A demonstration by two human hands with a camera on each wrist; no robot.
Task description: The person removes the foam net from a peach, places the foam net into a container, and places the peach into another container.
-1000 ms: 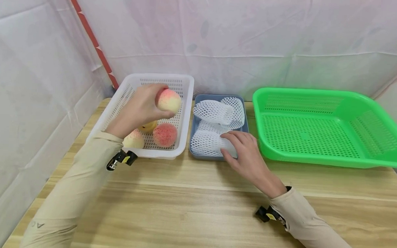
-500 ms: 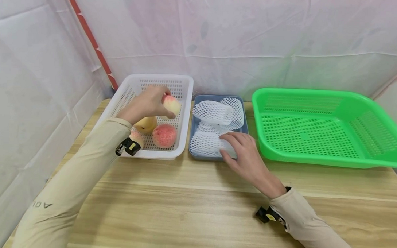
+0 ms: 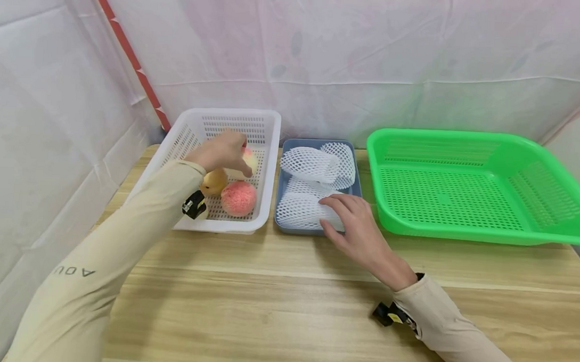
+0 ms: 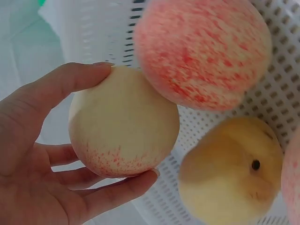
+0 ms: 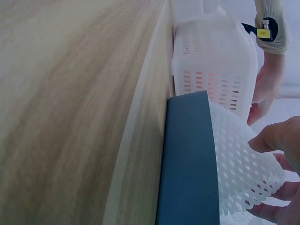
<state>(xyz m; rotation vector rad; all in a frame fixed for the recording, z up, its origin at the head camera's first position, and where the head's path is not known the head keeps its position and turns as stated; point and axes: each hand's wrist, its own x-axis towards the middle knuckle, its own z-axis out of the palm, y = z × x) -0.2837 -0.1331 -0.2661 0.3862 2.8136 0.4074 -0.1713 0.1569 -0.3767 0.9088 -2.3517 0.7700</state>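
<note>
In the left wrist view, my left hand (image 4: 44,136) grips a pale peach (image 4: 124,122) with a pink speckled patch, thumb on one side and fingers on the other. It is inside the white basket (image 3: 274,164), where a redder peach (image 3: 239,199) and a yellow pear-like fruit (image 3: 214,182) lie close by. Another peach (image 3: 204,212) is mostly hidden by the sleeve. My right hand (image 3: 360,234) touches the end of a white foam fruit net (image 3: 301,209) in the blue-grey tray (image 3: 288,230). Its fingers are spread and relaxed around the net.
More foam nets (image 3: 308,164) lie at the back of the small tray. A large green basket (image 3: 444,231) stands to the right. The containers sit on a wooden table (image 3: 271,313), with a pale curtain (image 3: 351,71) behind and at the sides.
My left hand has lowered the pale peach into the white basket, moving slightly right. The right hand and the foam nets look unmoved.
</note>
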